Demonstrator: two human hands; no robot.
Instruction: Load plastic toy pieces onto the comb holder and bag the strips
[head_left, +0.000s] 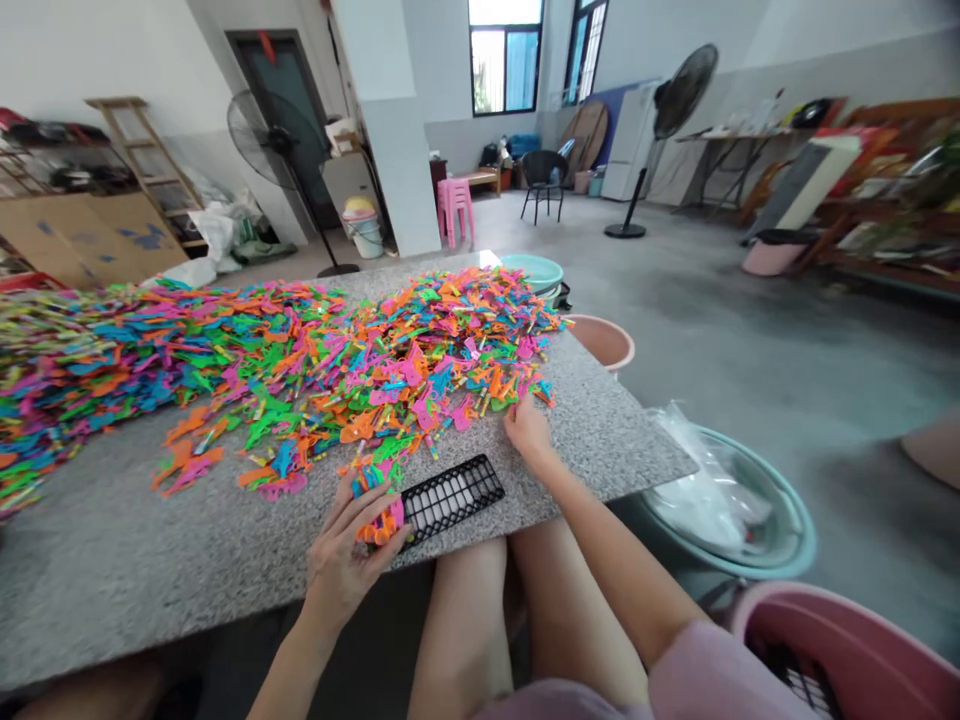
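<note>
A long heap of small bright plastic pieces [420, 385] in orange, pink, green and blue, some pistol-like in outline, covers much of the grey speckled table [225, 540]. My left hand [349, 540] is closed round a cluster of these pieces [384, 520] at the left end of a black lattice basket [454, 497]. That basket lies near the table's front edge, with white showing through its grid. At the heap's right edge, my right hand [529, 430] has its fingers closed at a piece; the fingertips are partly hidden.
Beside the table's right end stand a pink basin [602, 342], a teal tub [799, 520] with clear plastic bags, and a pink tub [847, 610] holding a black basket. Behind are standing fans [686, 92], pink stools [455, 207] and a black chair [544, 172].
</note>
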